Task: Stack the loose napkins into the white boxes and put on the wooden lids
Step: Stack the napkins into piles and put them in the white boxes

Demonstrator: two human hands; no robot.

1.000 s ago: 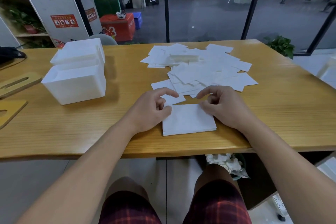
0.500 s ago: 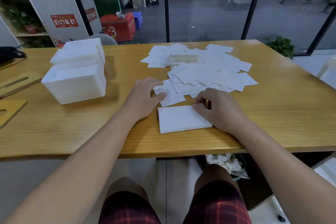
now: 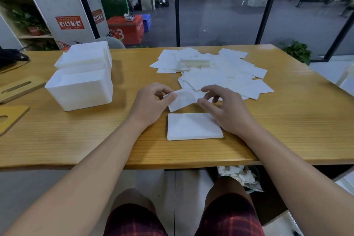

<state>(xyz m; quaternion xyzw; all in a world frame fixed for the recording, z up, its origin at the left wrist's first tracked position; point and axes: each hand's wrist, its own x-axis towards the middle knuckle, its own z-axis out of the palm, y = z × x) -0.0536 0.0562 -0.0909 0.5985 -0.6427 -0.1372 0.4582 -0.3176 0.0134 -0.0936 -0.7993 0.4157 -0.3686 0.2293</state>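
At frame centre, the left hand (image 3: 151,104) and right hand (image 3: 228,110) each pinch an end of 1 thin white paper napkin (image 3: 182,99) above the neat white napkin stack (image 3: 193,126) on the wooden counter (image 3: 76,140), with 2 white plastic boxes (image 3: 80,90) at left.

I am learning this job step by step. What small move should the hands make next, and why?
Probably lay the single white paper napkin, pinched by the left hand and right hand, flat on the neat white napkin stack just below it; the stack looks thin, with many loose napkins left.
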